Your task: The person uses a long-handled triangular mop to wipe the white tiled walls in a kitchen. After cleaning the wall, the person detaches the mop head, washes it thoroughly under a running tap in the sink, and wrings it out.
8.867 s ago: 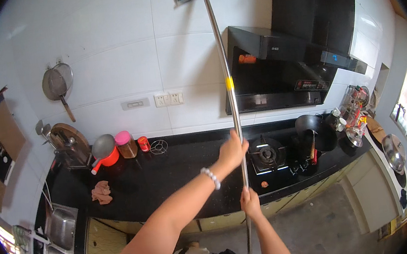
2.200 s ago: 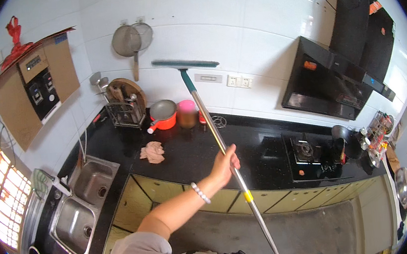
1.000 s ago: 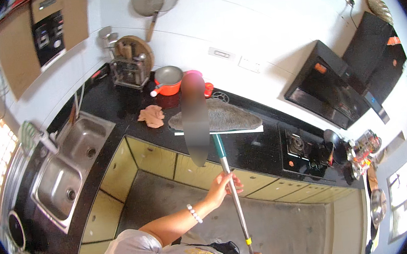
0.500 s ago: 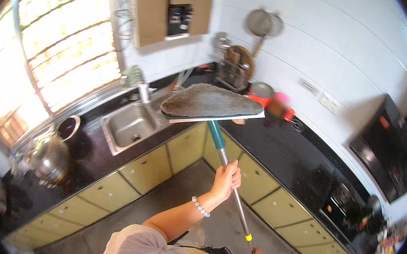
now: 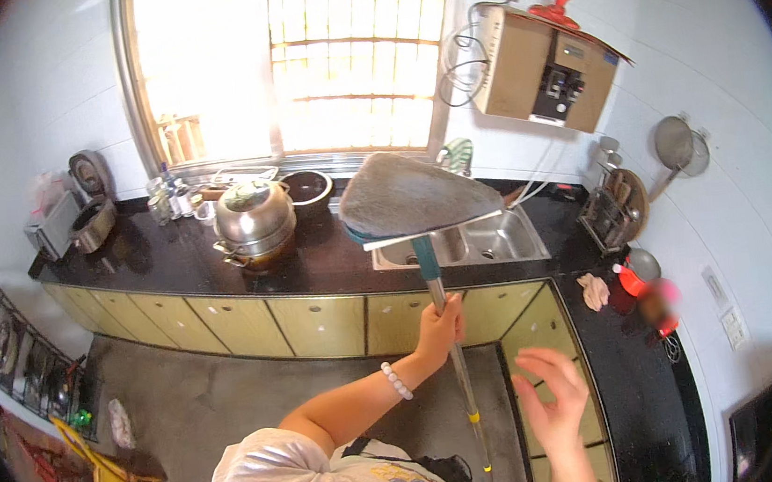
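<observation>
**Mop lifted over the sink, one hand on the pole**

The left hand point(image 5: 439, 322) is wrapped shut around the metal pole of the flat mop point(image 5: 418, 202), just below the teal collar, with a white bead bracelet point(image 5: 396, 380) on that wrist. The right hand point(image 5: 553, 397) hangs free to the right of the pole near its yellow band, fingers spread and palm open, touching nothing. The mop's grey triangular head is raised and tilted, its dusty pad facing up, and it sits in front of the steel double sink point(image 5: 490, 241), which is set into the black counter point(image 5: 171, 259) below the bright barred window point(image 5: 292, 58). To the left of the mop head a stacked steel steamer pot point(image 5: 255, 219) stands on the counter, near its front edge. Along the right-hand run of the counter lie a crumpled cloth point(image 5: 593, 290) and a red container point(image 5: 633, 281), close to the wall. A wire strainer point(image 5: 674, 145) hangs on the tiled wall above them
</observation>
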`<state>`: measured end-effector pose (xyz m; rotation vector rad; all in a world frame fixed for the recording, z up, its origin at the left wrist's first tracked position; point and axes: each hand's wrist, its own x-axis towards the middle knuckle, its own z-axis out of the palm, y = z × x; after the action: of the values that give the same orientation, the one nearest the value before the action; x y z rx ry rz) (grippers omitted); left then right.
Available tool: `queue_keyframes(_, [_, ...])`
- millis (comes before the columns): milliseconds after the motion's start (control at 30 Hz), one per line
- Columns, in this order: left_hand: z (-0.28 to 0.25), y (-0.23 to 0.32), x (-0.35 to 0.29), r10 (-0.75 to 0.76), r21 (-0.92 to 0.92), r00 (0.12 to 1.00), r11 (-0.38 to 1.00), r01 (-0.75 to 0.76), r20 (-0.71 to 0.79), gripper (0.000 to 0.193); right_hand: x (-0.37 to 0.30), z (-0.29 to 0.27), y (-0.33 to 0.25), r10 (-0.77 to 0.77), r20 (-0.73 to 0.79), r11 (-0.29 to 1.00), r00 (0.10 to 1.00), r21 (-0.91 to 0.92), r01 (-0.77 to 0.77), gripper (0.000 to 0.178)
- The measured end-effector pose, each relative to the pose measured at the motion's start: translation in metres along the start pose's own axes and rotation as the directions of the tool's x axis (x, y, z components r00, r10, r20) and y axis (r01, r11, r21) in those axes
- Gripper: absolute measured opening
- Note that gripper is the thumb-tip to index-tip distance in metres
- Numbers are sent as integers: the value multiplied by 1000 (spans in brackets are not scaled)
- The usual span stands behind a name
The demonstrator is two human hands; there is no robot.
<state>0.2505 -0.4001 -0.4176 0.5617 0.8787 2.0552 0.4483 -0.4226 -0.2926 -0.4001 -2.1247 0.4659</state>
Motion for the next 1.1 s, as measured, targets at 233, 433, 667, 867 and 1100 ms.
queue_keyframes(233, [-65,16,13,284,311,953,901,-302,102,27,163,99,-76,-470,88,872,878,201,447,29])
queue_keyframes(433, [-111,51,17,-53,99,990,994,41,130,29,233,159,-94,-507,497,856,704,189,482,35])
queue_keyframes(667, [-151,79,28,-13,110,997,994,5,78,29,262,208,-108,-559,557,824,614,293,485,28])
queue_keyframes(867, [-163,115,26,132,267,988,958,-105,-85,26,253,225,-117,-550,375,823,746,391,411,28])
queue_keyframes(1100, [-147,128,14,388,494,901,833,-251,-196,22,232,202,-129,-507,151,804,849,438,402,21])
